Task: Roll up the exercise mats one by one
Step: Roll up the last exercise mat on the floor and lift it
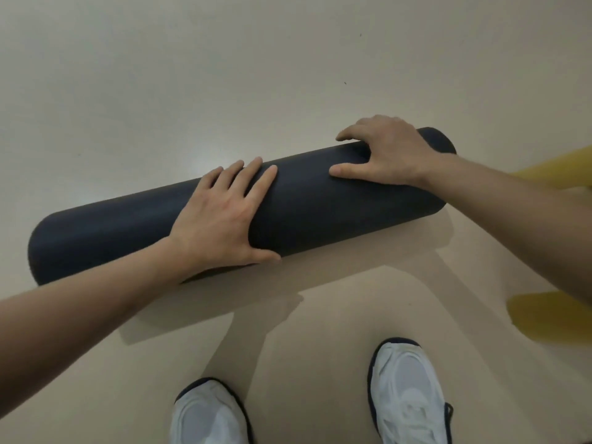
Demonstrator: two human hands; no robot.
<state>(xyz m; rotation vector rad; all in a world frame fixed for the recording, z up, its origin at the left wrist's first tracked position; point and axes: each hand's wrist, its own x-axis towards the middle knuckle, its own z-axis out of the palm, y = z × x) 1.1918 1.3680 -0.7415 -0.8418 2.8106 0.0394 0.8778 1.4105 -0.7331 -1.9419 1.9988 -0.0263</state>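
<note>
A dark navy exercise mat (pixel 307 203) lies on the pale floor, rolled into a thick cylinder that runs from lower left to upper right. My left hand (pixel 221 216) rests flat on the middle of the roll, fingers spread over the top and thumb against its near side. My right hand (pixel 387 152) presses on the roll near its right end, fingers curled over the far edge and thumb stretched along the top. Both forearms reach in from the frame's sides.
Two yellow shapes show at the right edge: one (pixel 557 169) behind my right forearm and one (pixel 551 318) below it, both blurred. My white shoes (pixel 208 415) (pixel 407 392) stand on the beige floor (pixel 192 75) just in front of the roll.
</note>
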